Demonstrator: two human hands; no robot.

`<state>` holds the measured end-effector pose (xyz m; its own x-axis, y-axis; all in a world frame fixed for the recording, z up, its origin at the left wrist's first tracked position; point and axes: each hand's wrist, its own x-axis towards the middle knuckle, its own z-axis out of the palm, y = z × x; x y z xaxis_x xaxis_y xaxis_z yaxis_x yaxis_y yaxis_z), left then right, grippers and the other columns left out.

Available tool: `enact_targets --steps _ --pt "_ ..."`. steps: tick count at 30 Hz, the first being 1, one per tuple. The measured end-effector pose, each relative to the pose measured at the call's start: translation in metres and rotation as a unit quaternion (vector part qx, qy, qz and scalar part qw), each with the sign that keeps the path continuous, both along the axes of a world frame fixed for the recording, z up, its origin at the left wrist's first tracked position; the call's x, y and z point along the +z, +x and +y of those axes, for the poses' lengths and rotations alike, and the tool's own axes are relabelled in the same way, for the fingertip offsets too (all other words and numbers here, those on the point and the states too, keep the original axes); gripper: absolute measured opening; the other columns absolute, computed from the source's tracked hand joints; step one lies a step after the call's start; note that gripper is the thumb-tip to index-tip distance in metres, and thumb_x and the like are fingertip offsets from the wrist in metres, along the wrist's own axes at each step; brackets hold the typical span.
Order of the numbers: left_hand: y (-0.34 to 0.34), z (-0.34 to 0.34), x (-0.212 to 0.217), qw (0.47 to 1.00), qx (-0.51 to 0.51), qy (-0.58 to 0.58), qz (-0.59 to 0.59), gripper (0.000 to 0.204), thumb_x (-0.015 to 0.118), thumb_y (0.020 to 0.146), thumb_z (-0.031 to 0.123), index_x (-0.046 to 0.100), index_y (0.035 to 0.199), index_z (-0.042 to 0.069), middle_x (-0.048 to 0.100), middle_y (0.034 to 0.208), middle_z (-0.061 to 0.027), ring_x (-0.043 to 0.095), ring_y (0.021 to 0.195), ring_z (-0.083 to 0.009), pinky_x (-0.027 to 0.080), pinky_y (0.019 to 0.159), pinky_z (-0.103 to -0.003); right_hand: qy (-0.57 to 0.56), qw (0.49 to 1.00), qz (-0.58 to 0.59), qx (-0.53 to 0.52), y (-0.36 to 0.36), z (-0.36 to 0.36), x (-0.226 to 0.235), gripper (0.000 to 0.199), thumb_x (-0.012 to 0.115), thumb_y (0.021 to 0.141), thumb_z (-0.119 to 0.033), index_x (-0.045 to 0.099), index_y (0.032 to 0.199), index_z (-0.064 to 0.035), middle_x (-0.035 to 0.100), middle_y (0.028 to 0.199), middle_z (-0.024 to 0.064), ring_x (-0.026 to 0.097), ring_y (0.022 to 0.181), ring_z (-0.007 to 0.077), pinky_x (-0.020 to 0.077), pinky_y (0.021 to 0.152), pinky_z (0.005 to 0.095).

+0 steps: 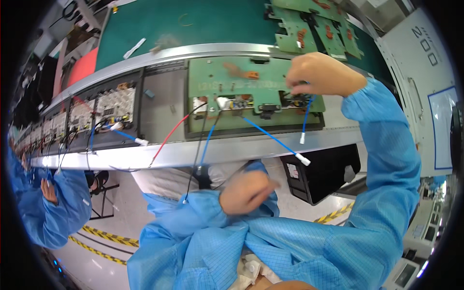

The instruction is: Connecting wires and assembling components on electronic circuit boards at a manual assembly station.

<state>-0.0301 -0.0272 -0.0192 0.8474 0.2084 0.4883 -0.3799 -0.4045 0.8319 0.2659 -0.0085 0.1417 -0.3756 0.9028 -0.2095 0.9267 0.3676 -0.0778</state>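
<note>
A green fixture board (pixel 208 79) lies in a dark tray on the rail in front of me, with circuit boards and small parts showing through its cut-outs. Over its right end is my right hand (pixel 321 75), fingers curled downward and closed; what they hold, if anything, is hidden. Just below that hand a blue wire (pixel 305 121) with a white connector hangs over the board's edge. Another blue wire (pixel 268 131) and a red wire (pixel 170 139) run out from the cut-outs toward me. My left hand (pixel 247 191), smeared by motion, is in front of my body, apart from the board.
Several green fixture plates (pixel 314 34) are stacked on the green mat (pixel 222 24) behind the rail. Trays with white circuit boards (pixel 116 104) line the left. A black bin (pixel 321 171) stands below the rail. A co-worker's hand (pixel 49 190) shows at the left.
</note>
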Motion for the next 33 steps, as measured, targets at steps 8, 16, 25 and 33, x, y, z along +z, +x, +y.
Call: enact_targets --steps 8,16,25,33 --pt "-0.143 0.02 -0.029 0.98 0.052 -0.027 0.188 0.017 0.06 0.088 0.005 0.069 0.102 0.004 0.066 0.085 -0.0121 0.063 0.073 -0.0274 0.05 0.064 -0.034 0.063 0.996 -0.056 -0.03 -0.014 0.0 -0.015 0.009 0.069 0.077 -0.013 0.066 0.078 -0.0049 0.062 0.078 0.0082 0.058 0.087 0.0282 0.0467 0.083 0.0391" --pt "-0.212 0.046 -0.059 0.873 0.23 -0.015 0.431 0.021 0.061 0.089 0.005 0.066 0.109 0.001 0.068 0.092 -0.0135 0.066 0.08 -0.0211 0.052 0.07 -0.031 0.184 0.979 0.057 -0.07 -0.066 -0.041 -0.017 0.042 0.073 0.073 -0.006 0.063 0.114 -0.008 0.059 0.081 0.0084 0.057 0.079 0.0279 0.0456 0.074 0.0395" --pt "-0.092 0.08 0.013 0.917 0.366 0.013 0.161 0.069 0.076 0.074 0.001 0.046 0.136 0.003 0.059 0.113 -0.0149 0.063 0.075 -0.0275 0.052 0.069 -0.033 0.251 0.942 0.203 -0.091 -0.158 -0.022 -0.073 0.057 0.076 0.07 -0.01 0.061 0.125 -0.0102 0.057 0.081 0.0062 0.056 0.076 0.0255 0.0486 0.068 0.0347" --pt "-0.051 0.095 0.05 0.924 0.342 0.159 0.061 0.064 0.074 0.072 0.0 0.054 0.132 0.01 0.054 0.115 -0.0152 0.061 0.083 -0.0293 0.052 0.072 -0.037 0.408 0.876 0.207 -0.15 -0.186 -0.016 -0.099 0.035 0.079 0.061 -0.01 0.072 0.096 -0.011 0.054 0.07 0.0033 0.053 0.067 0.0222 0.0457 0.059 0.0353"
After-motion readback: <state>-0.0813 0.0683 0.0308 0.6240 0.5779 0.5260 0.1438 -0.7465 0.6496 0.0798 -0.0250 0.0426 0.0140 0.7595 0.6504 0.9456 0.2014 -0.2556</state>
